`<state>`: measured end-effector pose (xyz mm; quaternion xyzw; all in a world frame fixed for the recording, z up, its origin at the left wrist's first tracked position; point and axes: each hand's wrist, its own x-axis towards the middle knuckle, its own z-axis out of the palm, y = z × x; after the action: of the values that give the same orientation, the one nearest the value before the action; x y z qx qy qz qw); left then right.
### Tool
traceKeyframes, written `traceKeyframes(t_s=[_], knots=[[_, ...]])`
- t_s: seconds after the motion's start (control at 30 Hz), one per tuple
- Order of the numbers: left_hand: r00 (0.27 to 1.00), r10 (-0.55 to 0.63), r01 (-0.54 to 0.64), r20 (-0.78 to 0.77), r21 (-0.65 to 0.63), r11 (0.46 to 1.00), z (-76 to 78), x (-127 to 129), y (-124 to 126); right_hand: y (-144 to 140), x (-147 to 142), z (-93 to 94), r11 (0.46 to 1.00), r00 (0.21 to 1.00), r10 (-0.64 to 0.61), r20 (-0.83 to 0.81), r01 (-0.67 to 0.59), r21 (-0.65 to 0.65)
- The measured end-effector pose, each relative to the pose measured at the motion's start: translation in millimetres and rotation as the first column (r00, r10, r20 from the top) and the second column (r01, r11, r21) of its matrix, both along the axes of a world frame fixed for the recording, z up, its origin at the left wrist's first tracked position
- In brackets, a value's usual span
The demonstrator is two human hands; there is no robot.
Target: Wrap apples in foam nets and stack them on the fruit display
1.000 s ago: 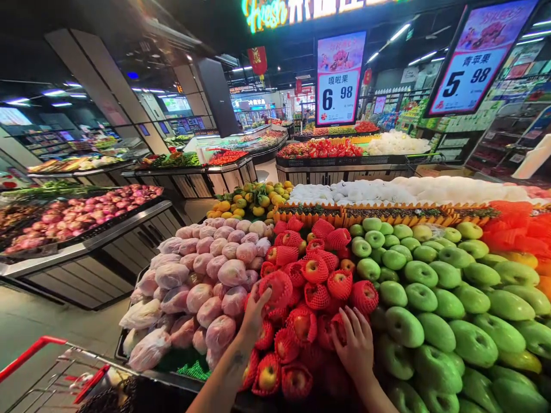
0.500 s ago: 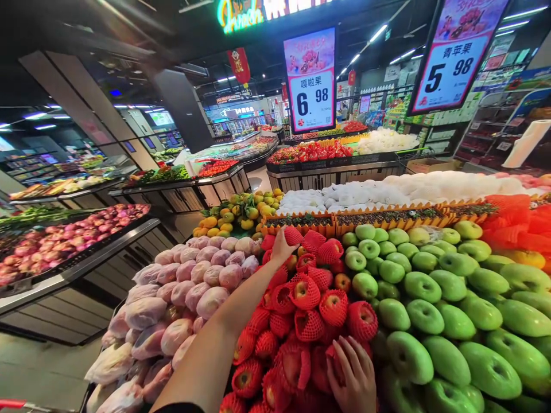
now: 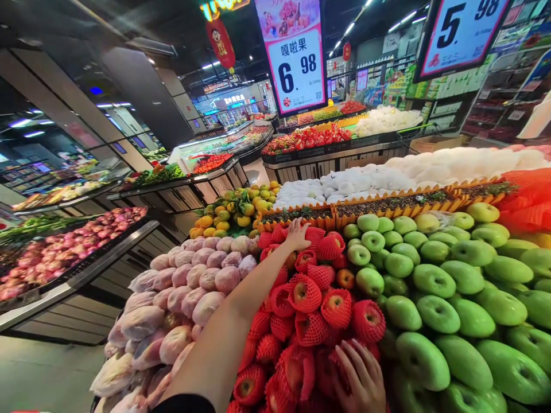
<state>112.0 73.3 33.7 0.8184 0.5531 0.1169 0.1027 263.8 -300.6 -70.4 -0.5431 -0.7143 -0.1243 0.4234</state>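
Apples in red foam nets (image 3: 303, 292) lie heaped in the middle of the display. My left hand (image 3: 297, 234) reaches to the far end of this heap, its fingers spread over the netted apples there. Nothing shows gripped in it. Close to me, my right hand (image 3: 360, 376) curves its fingers over a netted apple (image 3: 338, 367), which they partly hide. Green apples (image 3: 434, 281) border the heap on the right. To its left lie pink fruits in thin wrapping (image 3: 215, 279).
An orange picket-like planter edging (image 3: 297, 218) runs behind the apples, with white-wrapped fruit (image 3: 357, 182) beyond it. Yellow-orange citrus (image 3: 224, 215) sits at the back left. Red onions (image 3: 64, 252) fill a stand on the left. Price screens (image 3: 297, 69) hang overhead.
My left hand has shifted slightly right across the back apples, and its fingers have spread from a closer hold. My right hand stays on its apple. The view has tilted down a little.
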Motion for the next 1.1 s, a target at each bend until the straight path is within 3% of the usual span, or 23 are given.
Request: traceKeyframes(t_s=[0.13, 0.3, 0.4, 0.5, 0.6, 0.7, 0.73, 0.77, 0.83, 0.87, 0.9, 0.97, 1.03, 1.1], knots=[[0.997, -0.022, 0.022, 0.07, 0.002, 1.0, -0.8, 5.0, -9.8, -1.5, -0.8, -1.2, 1.0, 1.0, 0.0, -0.013, 0.0, -0.016], [0.955, 0.037, -0.049, 0.294, 0.033, 0.998, 7.4, 1.6, -18.8, -3.7, -1.1, -5.2, 0.999, 1.0, 0.011, -0.022, -0.012, -0.038], [0.866, 0.131, -0.16, 0.483, 0.019, 0.987, 22.2, 0.0, -19.9, -4.8, -1.2, -2.5, 0.998, 0.997, 0.035, -0.066, -0.037, -0.042], [0.714, 0.214, -0.255, 0.667, -0.038, 0.966, 38.1, 5.1, -26.8, -8.6, 0.1, 5.0, 0.995, 0.98, 0.084, -0.182, -0.093, -0.044], [0.577, 0.211, -0.177, 0.789, -0.131, 0.976, 48.4, 14.4, -52.4, -16.8, 2.6, 14.2, 0.986, 0.941, 0.139, -0.309, -0.161, -0.045], [0.502, 0.164, 0.054, 0.849, -0.22, 0.974, 52.9, 18.7, -99.7, -24.7, 4.2, 25.6, 0.98, 0.868, 0.163, -0.468, -0.199, -0.027], [0.48, 0.139, 0.177, 0.866, -0.251, 0.952, 53.9, 18.2, -118.0, -25.5, 4.6, 30.5, 0.978, 0.81, 0.15, -0.566, -0.206, -0.035], [0.436, 0.106, 0.4, 0.894, -0.298, 0.867, 55.1, 17.0, -136.0, -24.8, 5.1, 36.0, 0.974, 0.717, 0.128, -0.685, -0.221, -0.051], [0.405, 0.042, 0.718, 0.914, -0.346, 0.604, 57.7, 14.6, -167.6, -18.8, 7.6, 48.5, 0.949, 0.429, 0.051, -0.902, -0.302, -0.09], [0.41, 0.003, 0.797, 0.912, -0.359, 0.485, 58.9, 14.1, -179.4, -13.9, 9.8, 55.0, 0.924, 0.274, 0.003, -0.962, -0.368, -0.102], [0.428, -0.04, 0.834, 0.903, -0.378, 0.402, 59.8, 14.4, -188.1, -8.5, 12.9, 61.2, 0.893, 0.15, -0.051, -0.987, -0.436, -0.112], [0.466, -0.107, 0.851, 0.878, -0.412, 0.325, 59.8, 17.3, -194.7, 1.7, 21.1, 72.1, 0.816, 0.035, -0.162, -0.986, -0.558, -0.154], [0.486, -0.137, 0.853, 0.863, -0.435, 0.29, 56.5, 22.6, -188.1, 8.0, 30.9, 79.8, 0.753, 0.031, -0.255, -0.967, -0.621, -0.218], [0.483, -0.161, 0.858, 0.861, -0.428, 0.286, 50.2, 28.8, -170.4, 9.1, 41.2, 84.2, 0.727, 0.021, -0.303, -0.953, -0.641, -0.245]])
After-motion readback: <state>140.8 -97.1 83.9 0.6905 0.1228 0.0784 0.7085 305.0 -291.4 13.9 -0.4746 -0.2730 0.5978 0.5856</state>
